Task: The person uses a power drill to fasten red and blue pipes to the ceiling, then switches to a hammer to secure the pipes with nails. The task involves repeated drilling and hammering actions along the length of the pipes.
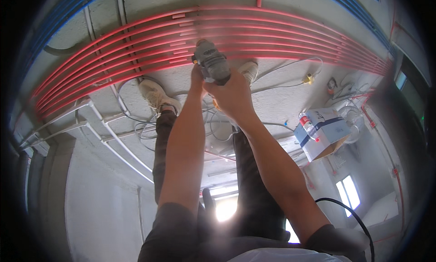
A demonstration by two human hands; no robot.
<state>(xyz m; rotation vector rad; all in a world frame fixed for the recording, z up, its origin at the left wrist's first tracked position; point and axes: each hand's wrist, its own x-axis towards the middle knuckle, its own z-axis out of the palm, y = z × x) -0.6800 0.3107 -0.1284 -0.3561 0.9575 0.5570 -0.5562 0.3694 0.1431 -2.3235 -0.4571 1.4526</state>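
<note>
Both my hands hold a grey power drill [213, 63] whose front end points away from me at the row of red pipes [254, 31]. My left hand [198, 82] is closed along the drill's left side. At its rear, my right hand [232, 96] wraps round the grip, which the fingers mostly hide. Haze hangs over the pipes by the drill's front end, and I cannot make out a bit or whether it touches anything. Short pieces of red pipe [179, 51] lie among the long runs just left of the drill.
My shoes [156, 96] stand either side of the drill. Loose cables [281, 86] with a yellow connector [309, 79] trail over the concrete floor. At right, a blue-and-white carton [322, 130] is beside a plastic bottle [309, 126]. White pipes [102, 116] run at left, blue pipes [54, 23] far left.
</note>
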